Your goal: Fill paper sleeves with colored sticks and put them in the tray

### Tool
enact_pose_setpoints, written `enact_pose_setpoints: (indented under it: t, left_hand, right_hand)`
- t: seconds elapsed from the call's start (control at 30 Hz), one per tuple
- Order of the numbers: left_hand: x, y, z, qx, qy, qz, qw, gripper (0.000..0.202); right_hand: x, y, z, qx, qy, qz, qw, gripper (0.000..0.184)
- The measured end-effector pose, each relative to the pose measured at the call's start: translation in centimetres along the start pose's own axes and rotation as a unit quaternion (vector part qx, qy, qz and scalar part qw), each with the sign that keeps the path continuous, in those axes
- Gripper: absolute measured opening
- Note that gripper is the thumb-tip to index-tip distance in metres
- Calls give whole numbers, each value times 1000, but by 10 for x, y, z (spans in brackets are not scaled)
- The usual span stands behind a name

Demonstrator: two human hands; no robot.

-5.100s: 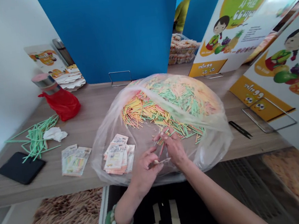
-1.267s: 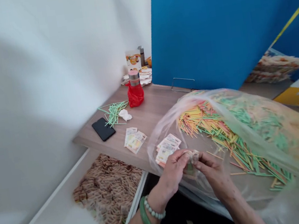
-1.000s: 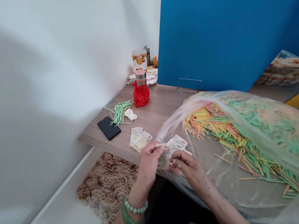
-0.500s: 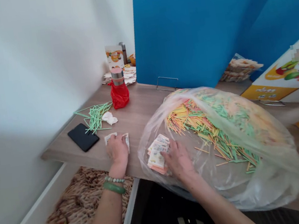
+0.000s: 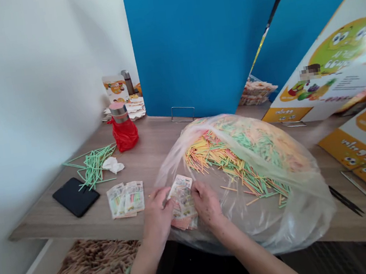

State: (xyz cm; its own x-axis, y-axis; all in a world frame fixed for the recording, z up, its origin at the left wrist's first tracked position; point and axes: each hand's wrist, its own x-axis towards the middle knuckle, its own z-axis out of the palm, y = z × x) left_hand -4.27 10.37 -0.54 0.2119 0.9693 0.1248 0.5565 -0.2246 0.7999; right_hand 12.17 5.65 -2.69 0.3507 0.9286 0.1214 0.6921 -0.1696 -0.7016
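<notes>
A stack of small printed packets (image 5: 182,199) lies on the near lip of a big clear plastic bag (image 5: 282,213). My left hand (image 5: 157,216) touches the stack's left edge with curled fingers. My right hand (image 5: 207,205) presses on its right edge, fingers bent down. Inside the bag a heap of short coloured straws (image 5: 236,156) in yellow, green and pink spreads toward the back. A second small pile of packets (image 5: 126,199) rests on the wooden table (image 5: 157,145) just left of my left hand.
A black phone (image 5: 76,202), long green straws (image 5: 93,166), a crumpled tissue (image 5: 113,165) and a flask in a red bag (image 5: 123,128) sit at the left. Blue divider panels (image 5: 196,40) stand behind. Printed cardboard boxes (image 5: 340,69) and black tweezers (image 5: 345,200) are on the right.
My left hand has left the packet pile on the table and come right to the stack on the bag. The camera has swung right.
</notes>
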Motion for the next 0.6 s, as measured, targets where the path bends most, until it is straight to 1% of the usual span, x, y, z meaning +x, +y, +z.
enact_pose_setpoints:
  t: [0.07,0.1,0.13,0.17,0.2,0.23,0.27,0.3,0.33,0.37,0.4,0.43,0.47,0.53,0.6]
  left_hand:
    - [5,9,7,-49,-35,-38,997,49]
    - [7,13,10,-76,-55,-51,994,53]
    - [10,15,13,-111,-81,-63,988,50]
    - [12,17,15,-152,-110,-78,979,42]
    - [13,18,18,-196,-136,-95,966,32]
    - [13,18,20,-238,-155,-113,952,26]
    - [13,18,22,-271,-162,-131,940,25]
    - [12,18,23,-289,-159,-143,933,26]
    - [12,18,24,-291,-152,-146,933,25]
    - [14,19,25,-277,-147,-136,940,23]
    - [17,21,26,-247,-142,-118,951,20]
    - [23,24,26,-207,-140,-92,964,17]
    - [32,27,28,-162,-145,-59,974,14]
    - [55,35,33,-78,-176,15,981,11]
    - [83,40,41,-1,-228,89,970,13]
  right_hand:
    - [-1,1,-5,109,-10,-1,994,20]
    - [-2,0,-7,172,-16,0,985,18]
    - [-2,0,-9,234,-23,1,972,14]
    - [-1,-1,-11,286,-34,0,958,11]
    - [1,-2,-14,321,-47,-4,946,10]
    - [4,-2,-18,334,-63,-9,940,11]
    - [10,-2,-22,320,-80,-15,944,13]
    - [17,-1,-27,276,-93,-20,956,17]
    - [28,-1,-31,197,-101,-22,975,22]
    - [40,0,-36,101,-104,-20,989,26]
    - [55,1,-40,4,-103,-14,995,29]
    - [71,1,-42,-82,-101,-6,991,30]
    - [88,2,-42,-138,-99,3,985,30]
    - [122,0,-38,-189,-95,10,977,29]
    - [149,-4,-29,-211,-90,3,973,27]
